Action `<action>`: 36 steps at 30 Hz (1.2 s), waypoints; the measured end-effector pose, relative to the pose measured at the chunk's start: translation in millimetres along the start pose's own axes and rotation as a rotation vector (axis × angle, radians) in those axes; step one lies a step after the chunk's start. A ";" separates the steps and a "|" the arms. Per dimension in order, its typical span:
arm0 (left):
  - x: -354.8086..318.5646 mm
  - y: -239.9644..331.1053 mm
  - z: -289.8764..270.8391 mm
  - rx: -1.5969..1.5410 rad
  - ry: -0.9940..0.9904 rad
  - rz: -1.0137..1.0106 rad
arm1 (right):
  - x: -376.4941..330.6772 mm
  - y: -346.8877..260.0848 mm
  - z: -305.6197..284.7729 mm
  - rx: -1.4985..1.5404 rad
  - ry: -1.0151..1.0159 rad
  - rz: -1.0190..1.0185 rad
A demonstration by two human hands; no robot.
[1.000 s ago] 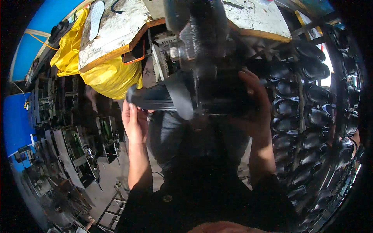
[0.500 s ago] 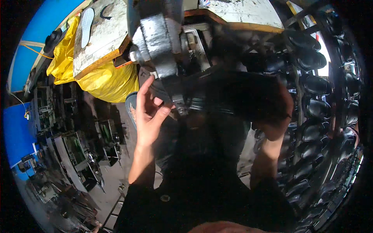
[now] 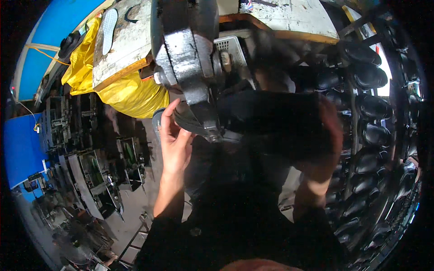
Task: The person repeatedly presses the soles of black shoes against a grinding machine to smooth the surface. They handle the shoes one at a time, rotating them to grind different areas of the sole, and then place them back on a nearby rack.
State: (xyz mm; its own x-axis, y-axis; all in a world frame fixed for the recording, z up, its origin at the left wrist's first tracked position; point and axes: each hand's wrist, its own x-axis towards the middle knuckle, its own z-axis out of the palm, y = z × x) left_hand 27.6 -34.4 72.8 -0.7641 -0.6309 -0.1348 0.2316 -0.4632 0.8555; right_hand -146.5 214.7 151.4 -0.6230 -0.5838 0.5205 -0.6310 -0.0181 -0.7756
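My left hand (image 3: 174,147) pinches the left end of a long black shoe (image 3: 187,118), with its thumb in front and fingers behind. That end sits against the lower tip of a worn metal machine arm (image 3: 185,56), which comes down from the top of the view. The rest of the shoe runs right into deep shadow, so its shape there is hard to make out. At its far right end my right hand (image 3: 327,135) is curled round it, dark and blurred.
Worn white tables (image 3: 122,45) stand ahead, one bearing a pale insole (image 3: 109,31). A yellow sack (image 3: 135,97) hangs below. Behind the machine is a white basket (image 3: 233,47). Racks of black shoes (image 3: 375,108) line the right; metal frames (image 3: 92,178) stand at left.
The shoe's left end has turned a little at the machine tip, and the left fingers have shifted with it. The whole view has moved slightly.
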 end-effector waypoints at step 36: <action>8.2 39.7 38.1 0.531 -0.326 0.132 | 42.2 -24.7 59.0 -0.120 -0.317 0.187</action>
State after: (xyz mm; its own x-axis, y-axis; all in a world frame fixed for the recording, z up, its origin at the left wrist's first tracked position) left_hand 7.6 -34.2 124.7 -0.9130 -0.4008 0.0761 0.0700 0.0298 0.9971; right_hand -129.9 142.6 171.4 -0.5706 -0.7904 0.2229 -0.5814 0.1972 -0.7894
